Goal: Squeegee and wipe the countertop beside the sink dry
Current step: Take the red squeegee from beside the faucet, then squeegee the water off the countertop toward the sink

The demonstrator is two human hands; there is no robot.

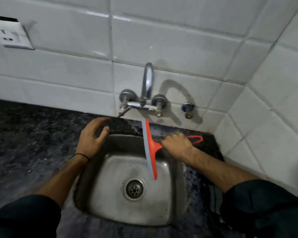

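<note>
My right hand grips the handle of a red squeegee. Its long blade runs from the back wall down over the steel sink, hanging across the basin's right half. The handle's red loop end sticks out past my fingers over the narrow strip of dark countertop to the right of the sink. My left hand hovers with fingers apart at the sink's back-left corner, holding nothing. The dark speckled countertop spreads wide to the left of the sink.
A chrome wall tap with two knobs arches above the sink's back edge. A small blue valve sits on the tiles to its right. A white wall socket is at upper left. A tiled side wall closes in on the right.
</note>
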